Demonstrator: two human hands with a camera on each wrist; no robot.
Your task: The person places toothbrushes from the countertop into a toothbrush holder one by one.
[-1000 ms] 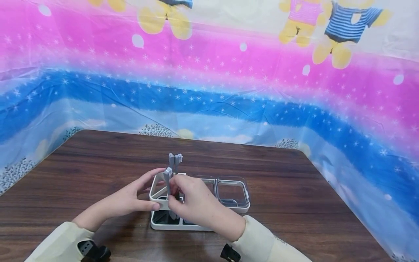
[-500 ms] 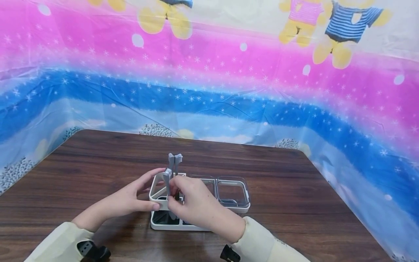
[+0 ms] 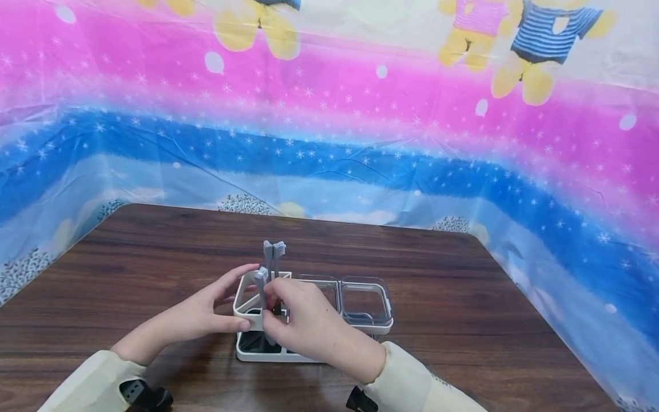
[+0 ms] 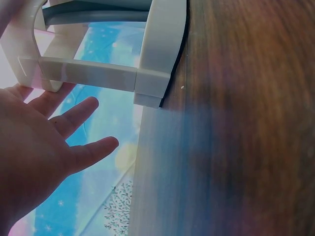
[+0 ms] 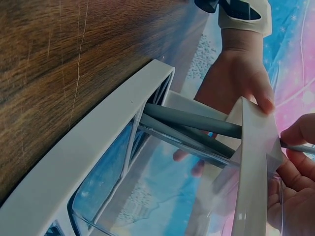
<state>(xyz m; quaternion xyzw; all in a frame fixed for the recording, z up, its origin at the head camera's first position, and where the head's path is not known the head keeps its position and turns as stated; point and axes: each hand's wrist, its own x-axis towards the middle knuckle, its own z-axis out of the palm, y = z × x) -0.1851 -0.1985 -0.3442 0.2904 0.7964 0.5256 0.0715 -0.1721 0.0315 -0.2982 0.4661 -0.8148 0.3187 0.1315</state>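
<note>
A white toothbrush holder (image 3: 257,358) with an upper frame and a dark-lined base stands mid-table. My left hand (image 3: 213,303) holds its upper frame at the left end, thumb in front and index finger behind; in the left wrist view the other fingers (image 4: 81,115) spread below the frame. My right hand (image 3: 314,326) pinches a grey toothbrush (image 3: 261,280) between thumb and fingers, bristles up, its handle down through the holder's opening. Two more grey toothbrushes (image 3: 278,252) stand upright just behind. Grey handles (image 5: 197,120) slant down to the base in the right wrist view.
Clear cups (image 3: 366,300) sit in the right part of the holder's frame. Dark wood tabletop (image 3: 463,320) surrounds it. A printed pink and blue cloth (image 3: 360,114) hangs behind and along the table's sides.
The toothbrush in my right hand has sunk slightly into the holder. My left hand keeps its hold on the frame, and the toothbrushes behind stay put.
</note>
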